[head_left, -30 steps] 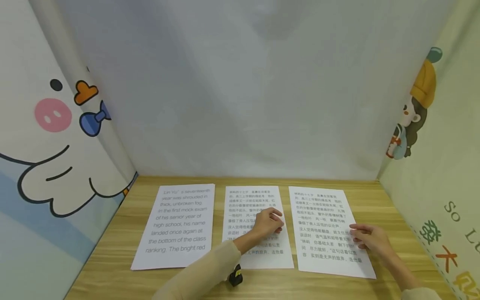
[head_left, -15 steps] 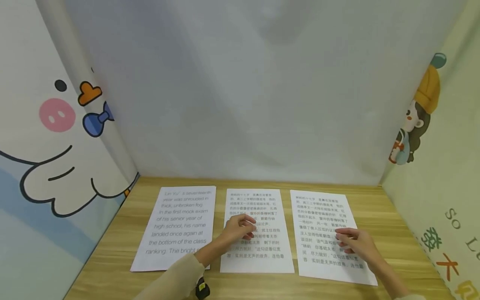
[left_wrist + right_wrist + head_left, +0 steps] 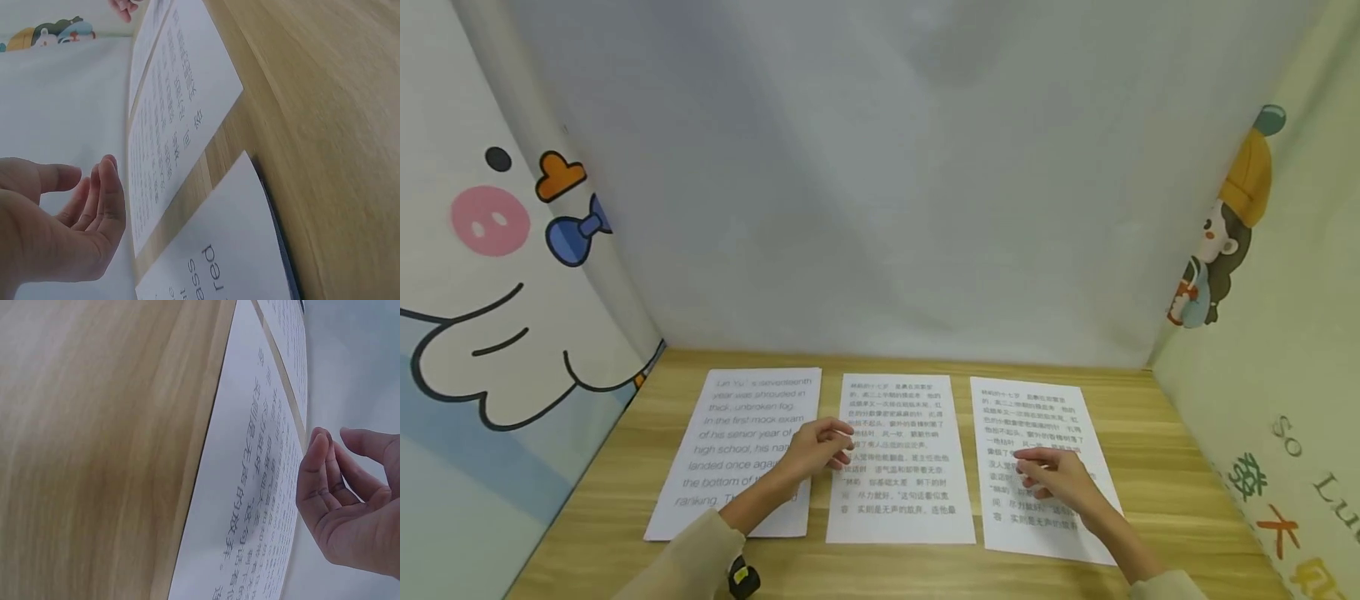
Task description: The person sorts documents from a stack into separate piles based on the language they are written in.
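Three printed white papers lie in a row on the table. The left one, a paper (image 3: 730, 417) with large English text, shows some thickness along its side in the left wrist view. The middle sheet (image 3: 898, 479) and the right sheet (image 3: 1030, 404) bear Chinese text. My left hand (image 3: 812, 454) is over the right side of the English paper, fingertips at the middle sheet's left edge. Its fingers bend loosely, thumb apart, holding nothing. Over the right sheet hovers my right hand (image 3: 1060, 479), fingers loosely curved and nothing between them; it covers part of the text.
The wooden table (image 3: 925, 575) meets a pale cloth backdrop (image 3: 880, 183) at its far edge. Cartoon-printed cloths stand on both sides, with a white bird (image 3: 497, 367) at left and a child in a yellow hat (image 3: 1247, 179) at right.
My left hand has moved left, from over the middle sheet to the English paper's right side. My right hand has shifted left, further over the right sheet. The papers keep their arrangement.
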`<state>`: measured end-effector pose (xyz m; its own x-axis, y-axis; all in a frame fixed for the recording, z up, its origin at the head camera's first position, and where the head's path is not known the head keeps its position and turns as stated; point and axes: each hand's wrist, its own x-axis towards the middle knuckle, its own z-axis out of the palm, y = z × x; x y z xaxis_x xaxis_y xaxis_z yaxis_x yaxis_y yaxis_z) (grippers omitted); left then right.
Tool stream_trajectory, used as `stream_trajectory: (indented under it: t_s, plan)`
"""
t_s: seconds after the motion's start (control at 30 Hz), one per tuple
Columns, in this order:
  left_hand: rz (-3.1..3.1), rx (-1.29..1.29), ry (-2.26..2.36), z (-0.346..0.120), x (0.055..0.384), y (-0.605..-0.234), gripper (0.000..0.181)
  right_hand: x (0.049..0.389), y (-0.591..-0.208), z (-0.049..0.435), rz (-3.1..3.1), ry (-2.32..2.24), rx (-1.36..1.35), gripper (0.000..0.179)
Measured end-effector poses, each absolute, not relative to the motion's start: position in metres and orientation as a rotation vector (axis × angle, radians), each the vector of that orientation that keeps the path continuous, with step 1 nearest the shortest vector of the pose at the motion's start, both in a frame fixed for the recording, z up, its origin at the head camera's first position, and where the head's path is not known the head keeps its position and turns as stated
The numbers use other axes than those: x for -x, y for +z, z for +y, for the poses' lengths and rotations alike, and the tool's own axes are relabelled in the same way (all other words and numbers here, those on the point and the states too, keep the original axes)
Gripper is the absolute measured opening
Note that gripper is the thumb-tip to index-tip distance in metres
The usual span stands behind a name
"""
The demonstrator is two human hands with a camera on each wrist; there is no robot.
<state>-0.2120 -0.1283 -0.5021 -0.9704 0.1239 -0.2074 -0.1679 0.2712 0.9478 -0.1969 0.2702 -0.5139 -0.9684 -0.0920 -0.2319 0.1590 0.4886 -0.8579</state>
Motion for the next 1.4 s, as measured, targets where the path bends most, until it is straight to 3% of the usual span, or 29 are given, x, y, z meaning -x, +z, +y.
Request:
stream_trajectory:
  t_s: [0.2, 0.63, 1.0, 1.4]
  plan:
    - [2.339, 0.052, 1.673, -0.144, 0.213, -0.505, 0.028, 0.202, -0.515, 0.255, 2.462, -1.489, 0.023, 0.037]
    - [2.345, 0.139, 1.481, -0.148, 0.203, -0.51, 0.052, 0.205, -0.521, 0.22, 2.427, -1.389, 0.024, 0.043]
    - [2.285, 0.142, 1.505, -0.144, 0.202, -0.513, 0.05, 0.206, -0.522, 0.205, 2.407, -1.381, 0.027, 0.048]
    - [2.241, 0.177, 1.557, -0.144, 0.201, -0.513, 0.05, 0.208, -0.525, 0.197, 2.373, -1.442, -0.088, 0.038]
